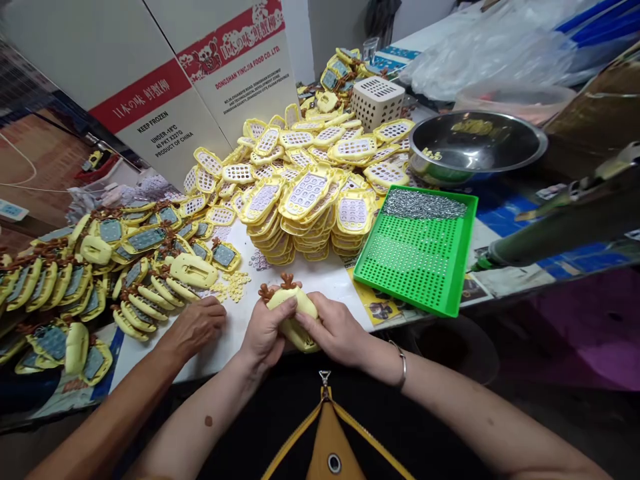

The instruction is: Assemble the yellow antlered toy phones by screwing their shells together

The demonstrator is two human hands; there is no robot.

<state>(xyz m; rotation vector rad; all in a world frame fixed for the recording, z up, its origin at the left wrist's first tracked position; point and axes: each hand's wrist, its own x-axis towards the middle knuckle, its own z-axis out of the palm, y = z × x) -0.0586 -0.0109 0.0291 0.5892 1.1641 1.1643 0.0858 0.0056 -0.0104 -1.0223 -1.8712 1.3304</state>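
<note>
Just above the table's front edge, both my hands grip a pale yellow plastic toy casing [306,305] with two brown antlers on top. My left hand [265,335] wraps round its left side, thumb on the face. From the right, my right hand [336,328] closes on the casing with its thumb pressed on it too. The casing's underside is hidden by my fingers. Beyond my hands stand stacked yellow shells [306,193] with lilac keypads. Small yellow pieces [233,287] lie scattered to the left.
A co-worker's hand [203,327] rests left of mine, beside rows of yellow casings [145,303] with grey panels. At right lie a green perforated tray [395,267] holding small metal parts [425,204] and a steel bowl [520,143]. A carton [200,100] stands behind.
</note>
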